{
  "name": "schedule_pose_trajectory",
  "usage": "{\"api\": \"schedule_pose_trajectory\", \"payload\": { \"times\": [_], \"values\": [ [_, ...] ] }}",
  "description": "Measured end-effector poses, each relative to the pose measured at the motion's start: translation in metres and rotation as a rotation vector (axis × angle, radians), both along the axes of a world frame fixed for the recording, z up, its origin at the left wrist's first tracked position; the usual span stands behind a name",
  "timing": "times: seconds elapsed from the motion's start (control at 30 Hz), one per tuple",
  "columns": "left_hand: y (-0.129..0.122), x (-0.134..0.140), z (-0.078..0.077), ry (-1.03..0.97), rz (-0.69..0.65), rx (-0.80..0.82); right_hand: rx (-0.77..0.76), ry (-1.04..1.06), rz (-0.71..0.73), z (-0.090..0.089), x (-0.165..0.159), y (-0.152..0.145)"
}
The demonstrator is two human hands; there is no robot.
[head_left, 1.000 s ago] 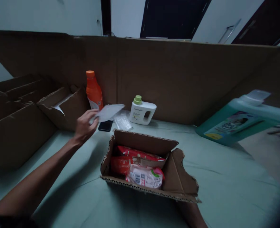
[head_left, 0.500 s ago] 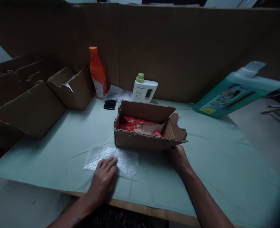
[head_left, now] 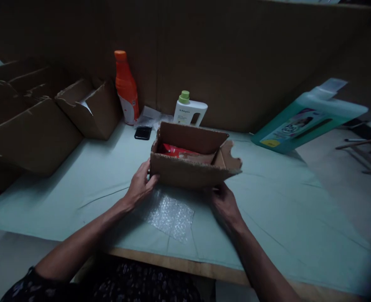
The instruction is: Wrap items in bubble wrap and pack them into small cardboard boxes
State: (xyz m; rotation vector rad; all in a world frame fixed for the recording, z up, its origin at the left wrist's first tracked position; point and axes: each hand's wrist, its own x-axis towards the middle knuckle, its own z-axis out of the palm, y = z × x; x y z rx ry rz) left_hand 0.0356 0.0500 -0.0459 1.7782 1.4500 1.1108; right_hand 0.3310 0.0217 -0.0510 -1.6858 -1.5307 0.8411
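Observation:
An open cardboard box (head_left: 188,171) is held between my two hands above the table's near middle. Red packets (head_left: 181,152) lie inside it, partly hidden by the front wall. My left hand (head_left: 140,183) grips the box's left end, thumb on the front face and fingers round the side. My right hand (head_left: 225,203) holds the box low at its right front, with some fingertips hidden beneath. Just below the box a sheet of bubble wrap (head_left: 171,214) lies flat on the green table cover.
Larger open cardboard boxes (head_left: 31,134) and a smaller one (head_left: 92,111) stand at the left. Along the back are an orange bottle (head_left: 127,90), a black phone-like object (head_left: 143,133) and a white bottle with green cap (head_left: 188,110). A big teal jug (head_left: 299,119) leans at the right.
My left hand has left the bubble wrap and moved up to the box's left end. The bubble wrap has turned and shifted slightly right. My right hand stays at the box.

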Motion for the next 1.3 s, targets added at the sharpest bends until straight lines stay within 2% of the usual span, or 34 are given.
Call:
{"api": "schedule_pose_trajectory", "payload": {
  "times": [0.1,0.17,0.23,0.33,0.43,0.53,0.63,0.73,0.83,0.9,0.93,1.03,1.13,1.2,1.3],
  "values": [
    [0.018,0.000,-0.005,0.028,-0.001,-0.012,0.067,-0.013,0.030,-0.002,-0.005,0.028],
    [0.014,-0.013,-0.011,0.119,0.002,0.012,0.093,-0.021,0.059,-0.007,-0.002,0.032],
    [-0.005,-0.031,-0.018,0.252,0.004,0.089,0.163,-0.105,0.036,-0.013,0.001,0.021],
    [-0.044,-0.047,-0.028,0.431,-0.037,0.239,0.415,-0.334,0.036,-0.017,-0.008,-0.014],
    [-0.075,-0.032,-0.033,0.510,-0.163,0.329,0.572,-0.432,0.293,-0.013,-0.046,-0.043],
    [-0.084,-0.006,-0.036,0.530,-0.327,0.327,0.554,-0.454,0.601,-0.014,-0.086,-0.053],
    [-0.083,-0.010,-0.038,0.580,-0.395,0.294,0.521,-0.520,0.718,-0.021,-0.086,-0.054],
    [-0.084,-0.047,-0.042,0.605,-0.295,0.258,0.523,-0.574,0.630,-0.028,-0.046,-0.059],
    [-0.088,-0.086,-0.047,0.583,-0.013,0.231,0.507,-0.568,0.449,-0.030,-0.009,-0.065],
    [-0.089,-0.095,-0.049,0.590,0.140,0.195,0.485,-0.575,0.363,-0.030,-0.004,-0.066],
    [-0.088,-0.094,-0.049,0.601,0.173,0.172,0.481,-0.591,0.338,-0.030,-0.008,-0.065],
    [-0.087,-0.077,-0.049,0.595,0.147,0.145,0.491,-0.626,0.333,-0.028,-0.034,-0.060],
    [-0.088,-0.057,-0.044,0.512,0.068,0.170,0.488,-0.541,0.351,-0.024,-0.053,-0.062],
    [-0.087,-0.051,-0.038,0.445,0.044,0.170,0.419,-0.432,0.332,-0.018,-0.055,-0.070],
    [-0.077,-0.045,-0.026,0.377,-0.004,0.165,0.239,-0.264,0.305,-0.007,-0.049,-0.090]
  ]
}}
